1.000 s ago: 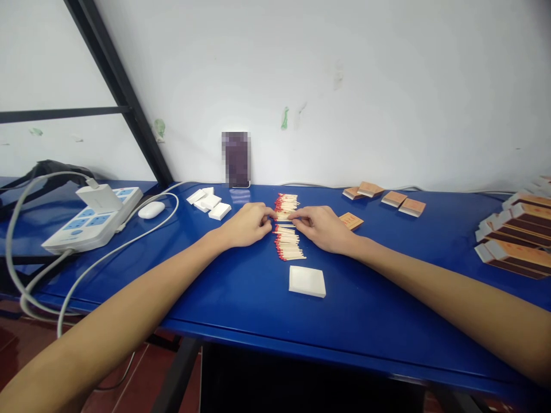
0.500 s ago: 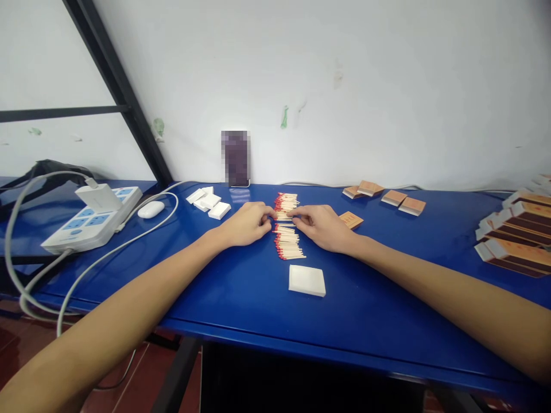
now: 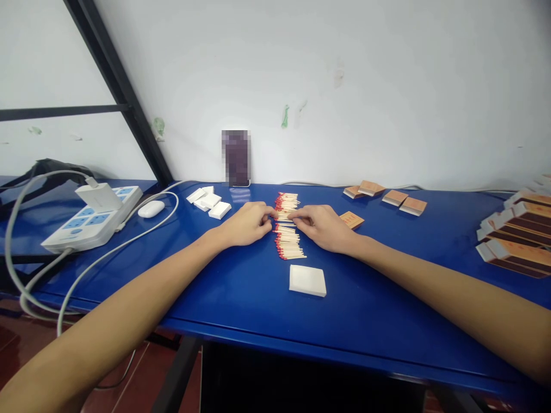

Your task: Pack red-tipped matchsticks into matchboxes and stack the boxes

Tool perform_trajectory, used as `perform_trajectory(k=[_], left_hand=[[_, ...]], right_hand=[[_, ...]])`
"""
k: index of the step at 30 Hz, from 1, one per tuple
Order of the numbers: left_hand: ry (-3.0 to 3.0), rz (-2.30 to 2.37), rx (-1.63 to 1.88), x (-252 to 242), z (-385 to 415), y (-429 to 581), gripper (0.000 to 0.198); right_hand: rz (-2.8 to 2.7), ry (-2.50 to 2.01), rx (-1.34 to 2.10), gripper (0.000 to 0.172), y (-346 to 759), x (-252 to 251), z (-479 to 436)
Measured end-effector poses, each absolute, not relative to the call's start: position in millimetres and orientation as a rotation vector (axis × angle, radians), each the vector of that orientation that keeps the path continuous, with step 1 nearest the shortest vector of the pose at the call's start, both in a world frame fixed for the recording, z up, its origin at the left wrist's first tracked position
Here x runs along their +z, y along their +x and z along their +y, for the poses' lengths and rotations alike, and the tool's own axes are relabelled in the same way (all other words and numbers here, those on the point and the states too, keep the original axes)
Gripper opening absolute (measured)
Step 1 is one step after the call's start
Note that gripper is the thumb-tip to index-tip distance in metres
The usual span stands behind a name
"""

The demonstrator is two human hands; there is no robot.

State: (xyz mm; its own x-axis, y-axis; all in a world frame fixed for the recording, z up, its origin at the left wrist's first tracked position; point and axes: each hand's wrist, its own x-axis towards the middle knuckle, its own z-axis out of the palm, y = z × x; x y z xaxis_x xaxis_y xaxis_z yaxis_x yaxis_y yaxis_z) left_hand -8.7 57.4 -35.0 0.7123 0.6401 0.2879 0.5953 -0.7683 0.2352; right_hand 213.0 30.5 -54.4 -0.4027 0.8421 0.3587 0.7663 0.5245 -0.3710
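Note:
A row of wooden matches (image 3: 290, 246) with red heads on the left lies on the blue table. My left hand (image 3: 248, 223) is beside it, fingers curled, with its fingertips at the red heads of a few matches in the middle. From the other side my right hand (image 3: 322, 226) has its thumb and fingers pinched together at the plain ends of those same matches. A white matchbox tray (image 3: 307, 280) lies in front of the row. Behind my right hand, an orange matchbox sleeve (image 3: 352, 219) is partly hidden.
White trays (image 3: 210, 201) lie in a group at the left back. Orange sleeves (image 3: 395, 198) are at the right back, and stacked matchboxes (image 3: 516, 241) stand far right. A phone (image 3: 236, 159) leans on the wall. A power strip (image 3: 92, 221), cables and a white case (image 3: 151, 209) are left.

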Motion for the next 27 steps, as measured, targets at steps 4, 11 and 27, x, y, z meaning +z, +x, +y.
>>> perform_trajectory(k=[4, 11, 27], left_hand=[[2.779, 1.015, 0.528, -34.3, 56.6, -8.6, 0.030], [2.762, 1.014, 0.535, -34.6, 57.1, -9.2, 0.030], [2.820, 1.038, 0.525, -36.2, 59.3, -9.9, 0.028]], right_hand=[[-2.283, -1.285, 0.170, 0.032, 213.4, -53.2, 29.6], [-2.297, -1.251, 0.095, 0.032, 214.2, -53.3, 29.4], [-2.303, -1.268, 0.109, 0.031, 213.7, -54.5, 28.3]])
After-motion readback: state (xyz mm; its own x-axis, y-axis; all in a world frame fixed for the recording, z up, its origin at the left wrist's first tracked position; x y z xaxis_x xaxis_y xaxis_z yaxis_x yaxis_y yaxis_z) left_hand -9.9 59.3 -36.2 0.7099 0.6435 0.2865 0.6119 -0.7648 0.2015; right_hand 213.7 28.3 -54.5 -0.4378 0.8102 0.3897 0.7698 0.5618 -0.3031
